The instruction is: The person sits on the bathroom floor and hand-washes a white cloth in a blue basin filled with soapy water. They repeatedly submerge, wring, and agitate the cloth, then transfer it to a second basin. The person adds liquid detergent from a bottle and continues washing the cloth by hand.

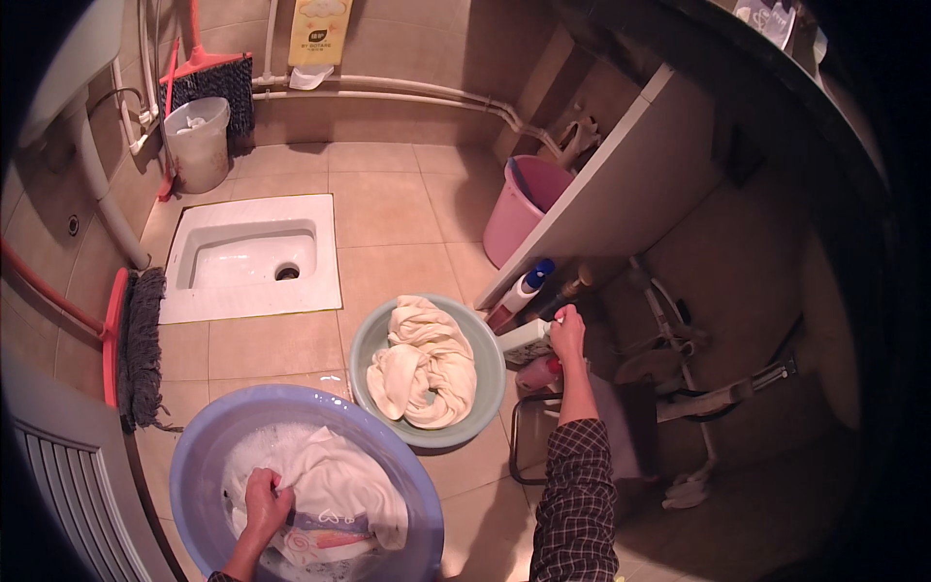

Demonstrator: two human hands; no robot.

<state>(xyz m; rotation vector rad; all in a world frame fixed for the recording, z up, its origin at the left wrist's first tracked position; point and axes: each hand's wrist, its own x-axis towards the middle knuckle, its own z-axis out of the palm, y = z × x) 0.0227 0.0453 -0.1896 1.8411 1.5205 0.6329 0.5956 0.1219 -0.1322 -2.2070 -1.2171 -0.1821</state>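
Note:
My left hand (265, 502) pinches a fold of a wet white printed garment (342, 473). The garment lies in soapy water inside a blue-purple plastic basin (190, 465). Reaching to the right, my right hand (569, 335) has its fingers closed at the near end of a white container (527, 338), which bears a patterned side. Part of that container is hidden by the hand. Between the two arms sits a grey-green basin (489, 396) with twisted cream-coloured cloth (433, 364) in it.
A bottle with a blue cap (537, 275) and a pink bottle (537, 372) stand near my right hand, beside a panel (618, 160). Farther off are a pink bucket (502, 225), a squat toilet (251, 254) and a white bin (200, 156). Brooms (142, 349) lean at left.

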